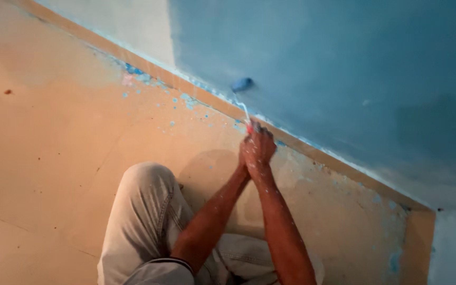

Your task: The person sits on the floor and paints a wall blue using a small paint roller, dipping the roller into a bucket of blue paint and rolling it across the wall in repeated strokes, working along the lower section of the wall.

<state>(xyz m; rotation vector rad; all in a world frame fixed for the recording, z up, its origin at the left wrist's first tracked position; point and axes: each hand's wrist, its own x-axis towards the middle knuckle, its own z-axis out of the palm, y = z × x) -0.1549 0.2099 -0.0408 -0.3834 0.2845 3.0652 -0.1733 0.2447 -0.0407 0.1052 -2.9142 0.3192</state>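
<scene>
Both hands clasped together on handle of small blue paint roller (242, 84): right hand (262, 148) wrapped shut, left hand (245, 158) closed beneath. Roller head pressed against blue-painted wall (344, 68), just above paint-spattered tan skirting strip (196, 87).

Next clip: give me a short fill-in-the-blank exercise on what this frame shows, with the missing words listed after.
1. Both hands grip the handle of a small paint ____.
2. The wall beside the roller head is painted ____.
3. Paint drops speckle the ____ along the baseboard.
4. The person's trousers are light ____.

Missing words: roller; blue; floor; grey
</scene>
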